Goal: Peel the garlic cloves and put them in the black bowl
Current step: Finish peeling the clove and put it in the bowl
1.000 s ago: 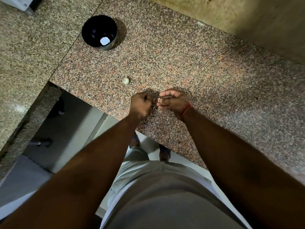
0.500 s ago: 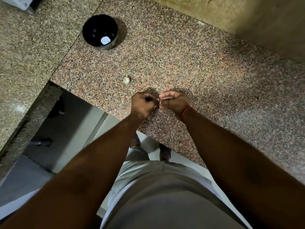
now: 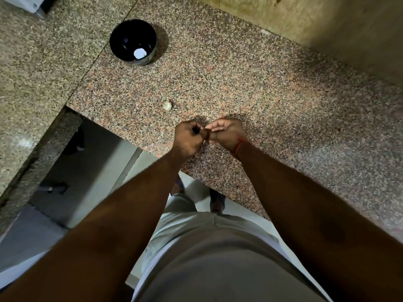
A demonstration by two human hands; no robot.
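My left hand [image 3: 189, 138] and my right hand [image 3: 226, 134] meet fingertip to fingertip just above the granite counter [image 3: 250, 83], near its front edge. Both pinch a small garlic clove [image 3: 204, 142] between them; only a pale sliver of it shows. Another garlic clove [image 3: 167, 105], still in its whitish skin, lies on the counter a little beyond my left hand. The black bowl [image 3: 115, 43] stands far back to the left, with one white peeled piece [image 3: 140, 53] at its bottom.
The counter's front edge runs diagonally under my wrists, with the floor and my feet below. A second granite slab [image 3: 32, 73] adjoins on the left. A beige wall [image 3: 316, 25] closes the back right. A white object [image 3: 28, 3] sits at the top left corner.
My hands have drawn closer together, and the fingertips now touch around the clove. The loose clove and the bowl have not moved.
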